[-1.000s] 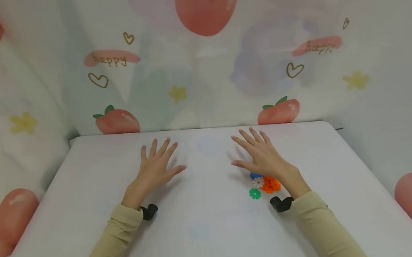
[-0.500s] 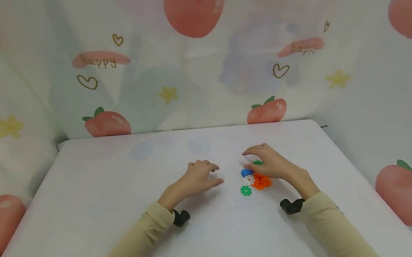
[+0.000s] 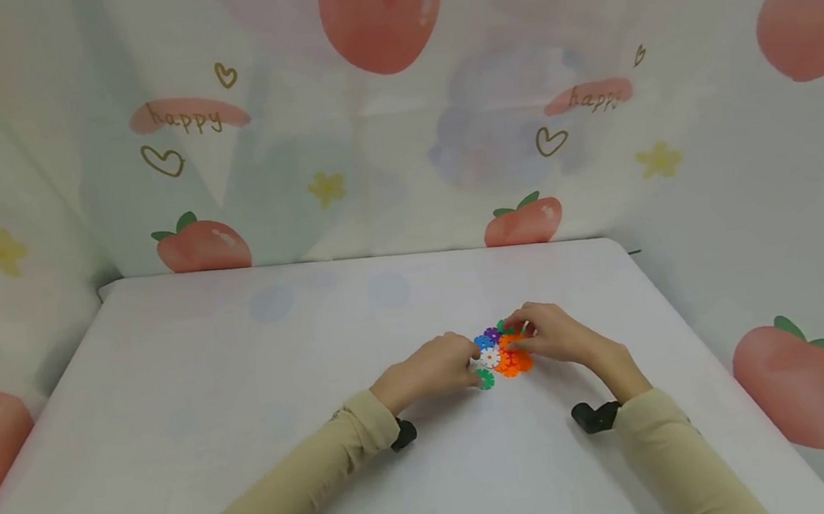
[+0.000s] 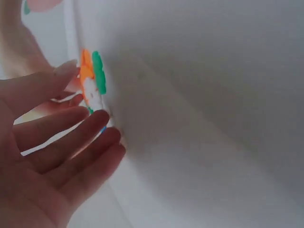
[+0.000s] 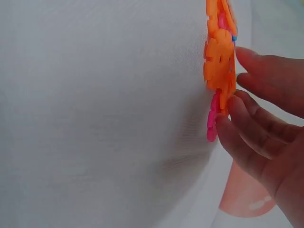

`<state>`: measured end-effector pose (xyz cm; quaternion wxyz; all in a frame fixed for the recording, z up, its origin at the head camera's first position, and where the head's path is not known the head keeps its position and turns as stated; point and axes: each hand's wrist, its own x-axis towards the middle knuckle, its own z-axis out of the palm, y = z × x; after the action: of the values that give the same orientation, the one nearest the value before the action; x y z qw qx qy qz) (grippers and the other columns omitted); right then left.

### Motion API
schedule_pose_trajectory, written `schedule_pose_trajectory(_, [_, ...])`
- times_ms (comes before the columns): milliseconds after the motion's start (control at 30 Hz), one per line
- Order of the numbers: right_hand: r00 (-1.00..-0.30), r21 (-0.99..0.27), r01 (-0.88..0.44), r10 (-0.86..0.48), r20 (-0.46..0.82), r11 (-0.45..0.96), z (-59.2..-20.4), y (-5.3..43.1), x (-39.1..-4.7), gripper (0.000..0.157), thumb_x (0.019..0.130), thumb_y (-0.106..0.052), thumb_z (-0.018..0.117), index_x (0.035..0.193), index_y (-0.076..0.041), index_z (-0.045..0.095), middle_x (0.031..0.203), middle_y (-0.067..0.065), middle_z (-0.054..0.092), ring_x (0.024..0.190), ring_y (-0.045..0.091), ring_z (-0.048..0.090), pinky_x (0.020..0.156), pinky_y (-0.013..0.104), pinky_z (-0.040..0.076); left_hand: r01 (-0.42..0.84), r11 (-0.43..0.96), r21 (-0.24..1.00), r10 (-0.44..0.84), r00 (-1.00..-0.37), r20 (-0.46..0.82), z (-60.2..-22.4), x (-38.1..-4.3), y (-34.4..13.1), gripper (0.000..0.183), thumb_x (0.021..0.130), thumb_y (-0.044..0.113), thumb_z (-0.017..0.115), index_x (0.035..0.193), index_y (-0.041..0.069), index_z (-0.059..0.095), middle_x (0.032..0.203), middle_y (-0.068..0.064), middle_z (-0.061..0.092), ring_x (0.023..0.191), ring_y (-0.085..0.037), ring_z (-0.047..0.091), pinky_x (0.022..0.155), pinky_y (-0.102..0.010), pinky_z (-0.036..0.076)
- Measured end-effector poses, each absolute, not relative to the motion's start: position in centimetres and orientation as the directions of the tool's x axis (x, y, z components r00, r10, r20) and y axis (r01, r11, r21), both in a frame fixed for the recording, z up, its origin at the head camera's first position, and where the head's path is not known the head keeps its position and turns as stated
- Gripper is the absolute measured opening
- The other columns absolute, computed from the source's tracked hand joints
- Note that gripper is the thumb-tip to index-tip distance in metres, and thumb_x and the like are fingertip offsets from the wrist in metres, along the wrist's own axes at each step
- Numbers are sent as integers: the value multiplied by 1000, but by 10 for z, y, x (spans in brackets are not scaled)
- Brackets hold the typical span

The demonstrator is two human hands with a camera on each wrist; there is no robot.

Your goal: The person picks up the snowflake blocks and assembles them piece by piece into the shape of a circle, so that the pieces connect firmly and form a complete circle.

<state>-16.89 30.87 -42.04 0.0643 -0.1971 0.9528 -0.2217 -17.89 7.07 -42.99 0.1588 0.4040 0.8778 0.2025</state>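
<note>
A small pile of notched plastic snowflake discs lies on the white table, right of centre in the head view. It has orange discs (image 3: pixel 514 363), a white disc (image 3: pixel 491 357), a green disc (image 3: pixel 485 379), a blue disc (image 3: pixel 483 342) and a purple disc (image 3: pixel 492 334). My left hand (image 3: pixel 427 368) reaches the pile's left side, fingers loosely extended by the green and white discs. On the other side, my right hand (image 3: pixel 559 334) has bent fingers at the orange discs. A pink disc (image 5: pixel 213 118) is beside its fingertips in the right wrist view. Neither hand visibly grips a disc.
The white tabletop (image 3: pixel 265 440) spreads around the pile. A printed curtain (image 3: pixel 370 144) with peaches and hearts stands along the back and both sides. Black wrist cameras (image 3: pixel 595 417) sit at both cuffs.
Both hands were spread wide over the table, apart from each other. The left hand has moved right to the pile, and the right hand has drawn back onto it with fingers bending.
</note>
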Motion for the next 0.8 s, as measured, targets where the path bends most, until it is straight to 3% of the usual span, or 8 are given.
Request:
schedule_pose_trajectory(167, [-925, -453, -310, -375, -59, 836, -421, 305, -169, 10, 89, -4, 76, 98, -2, 71, 92, 7, 67, 83, 22, 61, 78, 33, 56, 696, 624, 355, 765, -637, -94, -433, -175, 83, 21, 91, 34, 80, 90, 14, 73, 82, 4, 62, 75, -10, 52, 59, -23, 45])
schedule_pose_trajectory(267, [-934, -476, -268, -347, -85, 838, -421, 302, -170, 9, 90, -4, 75, 94, -5, 67, 88, 4, 66, 79, 18, 59, 73, 28, 53, 697, 631, 341, 761, -641, -100, -435, -173, 85, 19, 91, 31, 80, 88, 16, 69, 80, 4, 56, 77, -11, 50, 59, -23, 42])
schedule_pose_trajectory(433, [-946, -522, -223, -313, -89, 823, -421, 299, -171, 10, 90, -4, 74, 92, -8, 64, 79, 1, 63, 73, 16, 56, 66, 24, 50, 658, 631, 411, 753, -647, -120, -433, -176, 79, 21, 88, 20, 83, 84, 13, 64, 81, 3, 57, 76, -11, 52, 60, -21, 44])
schedule_pose_trajectory(667, [-947, -565, -231, -316, -55, 792, -420, 288, -175, 8, 93, -4, 69, 100, -5, 74, 89, 3, 72, 81, 15, 64, 78, 29, 57, 555, 635, 537, 730, -659, -181, -433, -181, 65, 19, 88, 10, 82, 93, 4, 66, 81, 0, 58, 74, -12, 51, 64, -19, 44])
schedule_pose_trajectory(800, [-952, -591, -220, -302, -42, 776, -418, 276, -177, 9, 95, -5, 69, 102, -6, 75, 89, 4, 72, 77, 16, 63, 74, 29, 57, 551, 632, 544, 732, -656, -186, -434, -183, 59, 14, 87, 7, 82, 81, 4, 69, 73, 1, 58, 72, -11, 51, 64, -18, 44])
